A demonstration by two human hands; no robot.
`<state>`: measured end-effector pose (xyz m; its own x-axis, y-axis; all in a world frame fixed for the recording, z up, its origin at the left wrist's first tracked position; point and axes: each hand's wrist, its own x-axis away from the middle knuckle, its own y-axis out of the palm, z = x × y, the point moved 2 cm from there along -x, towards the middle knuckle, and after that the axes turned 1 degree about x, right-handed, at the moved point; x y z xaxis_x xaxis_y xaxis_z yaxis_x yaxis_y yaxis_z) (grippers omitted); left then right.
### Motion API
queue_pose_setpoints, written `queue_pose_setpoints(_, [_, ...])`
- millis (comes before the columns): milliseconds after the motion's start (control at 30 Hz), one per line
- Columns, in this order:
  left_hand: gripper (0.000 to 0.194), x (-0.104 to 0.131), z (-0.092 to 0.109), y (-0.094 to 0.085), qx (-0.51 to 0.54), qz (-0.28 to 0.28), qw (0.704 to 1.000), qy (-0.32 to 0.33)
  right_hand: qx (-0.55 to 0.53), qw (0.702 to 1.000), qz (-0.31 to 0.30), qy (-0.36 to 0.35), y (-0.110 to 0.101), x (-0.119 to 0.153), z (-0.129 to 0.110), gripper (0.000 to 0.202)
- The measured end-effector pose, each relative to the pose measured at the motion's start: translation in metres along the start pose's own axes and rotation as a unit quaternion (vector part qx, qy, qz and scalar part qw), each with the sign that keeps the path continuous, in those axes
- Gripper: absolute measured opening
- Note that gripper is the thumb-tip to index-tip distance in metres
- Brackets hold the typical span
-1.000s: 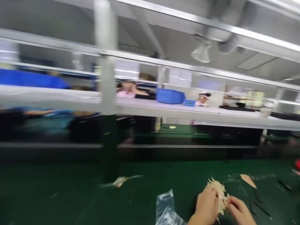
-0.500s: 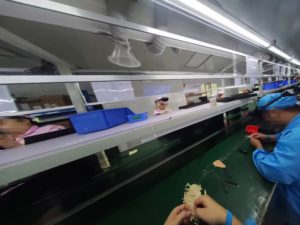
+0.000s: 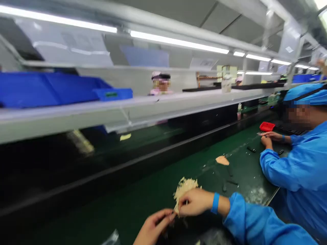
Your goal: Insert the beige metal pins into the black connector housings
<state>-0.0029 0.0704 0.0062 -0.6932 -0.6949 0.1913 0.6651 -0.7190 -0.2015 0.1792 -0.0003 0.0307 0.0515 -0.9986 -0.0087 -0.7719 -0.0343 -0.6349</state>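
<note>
**Head view: two hands meet at the near edge of a pale heap**

A long white shelf (image 3: 158, 102) crosses the frame from left to upper right, above a dark green tabletop (image 3: 148, 190). At the right edge a co-worker in blue (image 3: 301, 170) leans over the same surface. Lower centre, the right hand (image 3: 196, 201) curls in from the right, fingertips bunched; whether it grips anything I cannot tell. The left hand (image 3: 155, 224), at the bottom, seems to pinch a small piece (image 3: 175, 213) between thumb and finger, though blur hides its form. Just beyond them lies the heap of pale slivers (image 3: 186, 186), partly covered by the right hand. Beyond it are a peach-coloured scrap (image 3: 222, 160) and some dark strips (image 3: 232, 182).

The slivers look light, thin and probably easy to scatter or snap; single ones are best taken lightly by the middle with fingertips, from the heap's loose edge.
</note>
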Motion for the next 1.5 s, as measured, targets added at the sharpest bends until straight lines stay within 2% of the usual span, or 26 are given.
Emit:
queue_pose_setpoints(67, [0.047, 0.012, 0.016, 0.009, -0.037, 0.016, 0.998, 0.048, -0.015, 1.0, -0.018, -0.019, 0.0, 0.008, 0.001, 0.02])
queue_pose_setpoints(100, [0.04, 0.014, 0.022, 0.014, -0.045, 0.005, 0.996, 0.072, -0.025, 0.999, -0.021, -0.027, -0.001, 0.011, 0.004, 0.019])
queue_pose_setpoints(133, [0.035, 0.014, 0.025, 0.016, -0.028, 0.016, 0.997, 0.063, -0.038, 0.998, -0.024, -0.036, -0.003, 0.013, 0.008, 0.017])
queue_pose_setpoints(233, [0.029, 0.007, 0.015, 0.017, 0.017, 0.048, 0.999, 0.011, -0.071, 0.995, -0.043, -0.056, -0.009, 0.013, 0.023, 0.023])
queue_pose_setpoints(300, [0.027, 0.005, 0.006, 0.02, 0.036, 0.047, 0.998, -0.009, -0.083, 0.993, -0.05, -0.063, -0.013, 0.015, 0.028, 0.023])
queue_pose_setpoints(467, [0.023, 0.015, 0.008, 0.029, 0.04, -0.002, 0.999, 0.033, -0.085, 0.993, -0.049, -0.064, -0.017, 0.029, 0.022, 0.02])
queue_pose_setpoints(600, [0.023, 0.019, 0.013, 0.03, 0.026, -0.008, 0.999, 0.04, -0.048, 0.996, -0.043, -0.068, -0.018, 0.029, 0.021, 0.021])
queue_pose_setpoints(733, [0.019, 0.018, 0.012, 0.031, 0.0, 0.013, 1.0, 0.027, -0.031, 0.996, -0.064, -0.06, -0.017, 0.03, 0.025, 0.024])
queue_pose_setpoints(800, [0.018, 0.018, 0.01, 0.031, -0.012, 0.037, 0.999, 0.024, -0.008, 0.997, -0.038, -0.071, -0.015, 0.031, 0.024, 0.02])
queue_pose_setpoints(867, [0.017, 0.019, 0.009, 0.031, -0.034, 0.07, 0.997, 0.03, 0.046, 0.992, 0.041, -0.112, -0.016, 0.033, 0.021, 0.013])
queue_pose_setpoints(933, [0.016, 0.02, 0.009, 0.031, -0.073, 0.097, 0.991, 0.049, 0.113, 0.972, 0.119, -0.166, -0.015, 0.036, 0.017, 0.01])
queue_pose_setpoints(1000, [0.015, 0.023, 0.011, 0.033, -0.116, 0.108, 0.984, 0.075, 0.164, 0.954, 0.147, -0.203, -0.012, 0.038, 0.013, 0.012])
queue_pose_setpoints(1067, [0.016, 0.026, 0.014, 0.035, -0.156, 0.108, 0.976, 0.107, 0.182, 0.95, 0.138, -0.214, -0.009, 0.039, 0.011, 0.016])
queue_pose_setpoints(1233, [0.02, 0.032, 0.02, 0.04, -0.247, 0.073, 0.949, 0.181, 0.16, 0.962, 0.093, -0.199, -0.006, 0.039, 0.013, 0.023])
queue_pose_setpoints(1367, [0.021, 0.031, 0.02, 0.041, -0.283, 0.045, 0.941, 0.179, 0.152, 0.968, 0.071, -0.185, -0.006, 0.039, 0.013, 0.025])
queue_pose_setpoints(1500, [0.019, 0.03, 0.019, 0.042, -0.256, 0.046, 0.951, 0.168, 0.135, 0.974, 0.058, -0.171, -0.006, 0.038, 0.013, 0.026])
